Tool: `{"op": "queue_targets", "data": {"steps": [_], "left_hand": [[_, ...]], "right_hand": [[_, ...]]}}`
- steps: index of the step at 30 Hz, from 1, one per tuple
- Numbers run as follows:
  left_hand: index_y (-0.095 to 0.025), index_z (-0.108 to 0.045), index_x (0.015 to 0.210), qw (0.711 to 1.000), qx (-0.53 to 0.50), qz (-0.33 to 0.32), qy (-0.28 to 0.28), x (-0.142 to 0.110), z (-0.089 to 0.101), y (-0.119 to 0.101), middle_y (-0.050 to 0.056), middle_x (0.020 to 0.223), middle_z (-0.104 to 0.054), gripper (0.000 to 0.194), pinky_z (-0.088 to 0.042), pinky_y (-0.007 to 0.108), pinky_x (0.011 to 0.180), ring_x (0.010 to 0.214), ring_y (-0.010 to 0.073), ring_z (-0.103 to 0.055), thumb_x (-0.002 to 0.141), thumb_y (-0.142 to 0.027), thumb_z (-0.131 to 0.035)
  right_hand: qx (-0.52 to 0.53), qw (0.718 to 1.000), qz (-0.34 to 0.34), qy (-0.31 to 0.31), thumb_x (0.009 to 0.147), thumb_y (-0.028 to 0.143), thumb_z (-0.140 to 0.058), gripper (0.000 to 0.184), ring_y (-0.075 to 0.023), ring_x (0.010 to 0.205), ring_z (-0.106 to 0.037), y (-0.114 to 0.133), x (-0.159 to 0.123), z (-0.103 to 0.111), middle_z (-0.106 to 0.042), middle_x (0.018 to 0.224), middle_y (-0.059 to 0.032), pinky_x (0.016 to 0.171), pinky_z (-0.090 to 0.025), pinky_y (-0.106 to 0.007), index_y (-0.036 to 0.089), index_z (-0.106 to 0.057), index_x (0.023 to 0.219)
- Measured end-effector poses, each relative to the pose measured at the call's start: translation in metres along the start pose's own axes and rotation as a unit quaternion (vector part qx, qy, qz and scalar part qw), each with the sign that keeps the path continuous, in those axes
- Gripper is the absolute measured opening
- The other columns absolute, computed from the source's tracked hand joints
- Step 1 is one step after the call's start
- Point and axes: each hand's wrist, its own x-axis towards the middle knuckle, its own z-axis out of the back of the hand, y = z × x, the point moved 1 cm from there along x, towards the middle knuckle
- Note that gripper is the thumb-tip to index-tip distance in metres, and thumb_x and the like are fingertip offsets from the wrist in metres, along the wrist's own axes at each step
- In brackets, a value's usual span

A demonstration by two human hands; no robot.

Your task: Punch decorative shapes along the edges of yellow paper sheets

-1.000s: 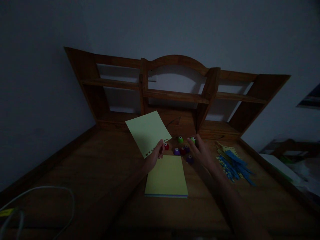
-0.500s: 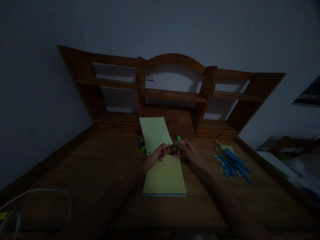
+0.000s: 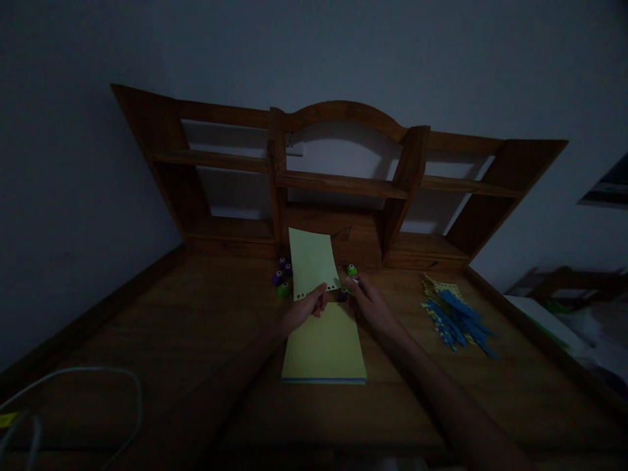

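My left hand (image 3: 304, 311) pinches the near edge of a pale yellow sheet of paper (image 3: 313, 260), raised and tilted above the desk. Small dark punched shapes run in a row along that edge. In my right hand (image 3: 371, 306) is a small green craft punch (image 3: 347, 288), mostly covered by the fingers, at the sheet's near right corner. Below both hands lies a stack of yellow paper (image 3: 324, 347) with a bluish layer under it. Purple craft punches (image 3: 277, 278) and a green craft punch (image 3: 283, 290) stand left of the sheet; another green one (image 3: 351, 269) stands behind my right hand.
Blue and yellow punched paper strips (image 3: 458, 317) lie heaped on the right of the wooden desk (image 3: 196, 327). A wooden shelf unit (image 3: 343, 186) rises along the back. A white cable (image 3: 88, 370) loops at the front left. The room is dim.
The sheet has shifted right and turned slightly, uncovering more purple punches on its left. My right hand has moved left, bringing its punch to the sheet's corner.
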Motion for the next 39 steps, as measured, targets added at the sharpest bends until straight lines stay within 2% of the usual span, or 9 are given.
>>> {"op": "queue_targets", "data": {"steps": [5,11,17,20,23,27,29,35,39], "left_hand": [[-0.016,-0.052,0.056,1.000,0.010,-0.005,0.014,0.005,0.003,0.008,-0.002,0.047,-0.045,0.052,-0.034,0.023,0.048,0.041,0.0085,-0.041,0.085,-0.057,-0.037],[-0.016,-0.050,0.057,1.000,-0.008,0.017,0.002,0.001,0.000,0.002,-0.002,0.050,-0.047,0.050,-0.034,0.022,0.046,0.040,0.0081,-0.040,0.081,-0.059,-0.043],[-0.017,-0.051,0.059,1.000,0.003,0.008,0.008,0.003,0.002,0.005,-0.002,0.051,-0.048,0.048,-0.035,0.023,0.047,0.042,0.0085,-0.042,0.083,-0.058,-0.042],[-0.017,-0.050,0.058,1.000,0.002,0.001,0.020,0.005,0.002,0.008,-0.003,0.051,-0.047,0.049,-0.035,0.023,0.047,0.041,0.0084,-0.042,0.083,-0.058,-0.041],[-0.017,-0.049,0.057,1.000,0.003,0.004,0.016,0.006,0.001,0.005,-0.002,0.051,-0.047,0.048,-0.034,0.023,0.046,0.040,0.0083,-0.041,0.083,-0.057,-0.041],[-0.017,-0.049,0.056,1.000,0.014,0.021,0.002,0.001,0.000,0.001,-0.002,0.049,-0.047,0.048,-0.034,0.023,0.046,0.040,0.0084,-0.041,0.083,-0.056,-0.041],[-0.017,-0.050,0.057,1.000,0.013,0.017,-0.003,-0.001,0.000,0.000,-0.003,0.048,-0.046,0.049,-0.035,0.022,0.048,0.041,0.0087,-0.042,0.083,-0.057,-0.041],[-0.017,-0.048,0.054,1.000,0.005,0.012,-0.011,-0.005,-0.002,-0.003,-0.002,0.047,-0.046,0.053,-0.033,0.022,0.046,0.041,0.0089,-0.041,0.081,-0.062,-0.042],[-0.017,-0.050,0.053,1.000,0.001,0.020,-0.022,-0.005,-0.003,-0.003,-0.002,0.046,-0.047,0.056,-0.033,0.022,0.047,0.041,0.0096,-0.043,0.080,-0.065,-0.043]], "right_hand": [[-0.055,0.998,0.030,0.032,0.096,0.050,-0.039,0.036,-0.0170,0.071,-0.059,0.003,0.001,-0.003,-0.063,0.078,-0.0023,0.068,-0.043,-0.027,0.019,-0.057,0.092],[-0.148,0.987,0.002,-0.059,0.094,0.053,-0.042,0.039,-0.0185,0.067,-0.059,0.009,-0.002,0.009,-0.062,0.071,-0.0024,0.060,-0.040,-0.025,0.019,-0.059,0.100],[0.059,0.996,-0.068,-0.016,0.089,0.057,-0.047,0.038,-0.0156,0.051,-0.055,0.013,-0.002,0.004,-0.056,0.062,0.0013,0.046,-0.039,-0.023,0.021,-0.057,0.094],[0.183,0.971,-0.150,0.023,0.086,0.059,-0.050,0.039,-0.0171,0.048,-0.057,0.011,-0.016,-0.007,-0.056,0.059,0.0017,0.046,-0.043,-0.025,0.021,-0.056,0.093],[0.222,0.956,-0.193,0.015,0.083,0.056,-0.057,0.038,-0.0188,0.057,-0.061,0.009,-0.041,-0.012,-0.060,0.063,-0.0003,0.057,-0.048,-0.029,0.019,-0.058,0.090],[0.151,0.962,-0.141,-0.180,0.089,0.056,-0.046,0.042,-0.0159,0.058,-0.054,0.014,-0.077,-0.004,-0.055,0.058,0.0007,0.059,-0.043,-0.025,0.019,-0.056,0.071],[0.106,0.956,-0.144,-0.235,0.090,0.055,-0.044,0.041,-0.0167,0.059,-0.053,0.022,-0.089,0.004,-0.055,0.059,0.0008,0.058,-0.042,-0.025,0.019,-0.057,0.075],[0.010,0.959,-0.164,-0.231,0.089,0.056,-0.040,0.039,-0.0208,0.063,-0.059,0.052,-0.110,0.040,-0.060,0.068,-0.0031,0.059,-0.046,-0.028,0.023,-0.058,0.084],[-0.078,0.958,-0.190,-0.203,0.087,0.055,-0.045,0.032,-0.0212,0.062,-0.060,0.055,-0.123,0.068,-0.064,0.082,-0.0042,0.052,-0.047,-0.028,0.026,-0.052,0.098]]}}
